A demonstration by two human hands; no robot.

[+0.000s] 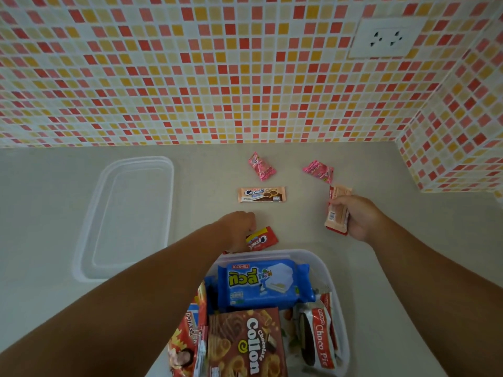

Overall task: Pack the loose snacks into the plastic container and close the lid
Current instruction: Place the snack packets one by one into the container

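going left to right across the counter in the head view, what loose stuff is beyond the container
lid → red Cream-O pack → right pink candy → wafer pack held in right hand

Soft, even, fairly dim indoor light, no glare. Faint diffuse shadows on the worktop (381, 268) under both forearms. Strong wide-angle bowing of the tiled wall (190, 77) toward the edges. Overall slightly soft, low-detail, print near the bottom smeared.

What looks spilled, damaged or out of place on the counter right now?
Nothing stands out. Snack packets look intact; the clear lid lies flat left of the plastic container, the left hand is on the red Cream-O packet.
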